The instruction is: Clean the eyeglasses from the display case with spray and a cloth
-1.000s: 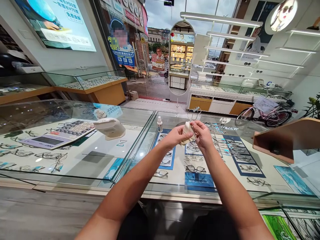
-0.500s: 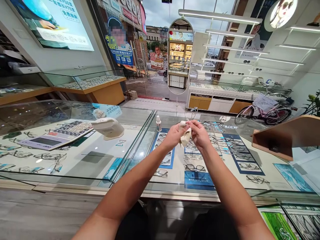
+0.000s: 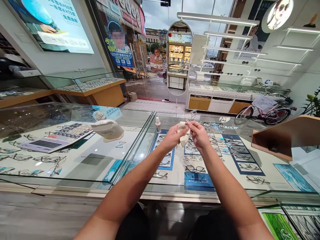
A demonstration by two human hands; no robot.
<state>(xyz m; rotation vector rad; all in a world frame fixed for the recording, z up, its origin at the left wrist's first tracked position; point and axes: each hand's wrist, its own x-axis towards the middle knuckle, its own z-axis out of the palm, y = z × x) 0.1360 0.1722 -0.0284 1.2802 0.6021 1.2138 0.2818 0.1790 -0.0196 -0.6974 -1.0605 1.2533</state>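
My left hand (image 3: 174, 137) is closed on a cream cloth (image 3: 184, 139), which hangs crumpled below the fingers. My right hand (image 3: 199, 132) pinches a thin-rimmed pair of eyeglasses (image 3: 191, 115) right beside the cloth. One rim shows above the fingers; the rest is hidden by the hands and cloth. Both hands meet over the glass display case (image 3: 147, 156). To the left of them, a small white spray bottle (image 3: 158, 125) stands upright on the glass top.
Rows of spectacle frames (image 3: 195, 168) lie inside the case. On the left are a large calculator (image 3: 50, 142) and a white device (image 3: 108, 129). A brown wooden stand (image 3: 272, 148) is at the right. An oval mirror (image 3: 179, 58) and a pink bicycle (image 3: 266, 108) stand beyond.
The cloth has shifted slightly in the left hand and sits bunched higher around the fingers. Both hands stay close together in nearly the same place.
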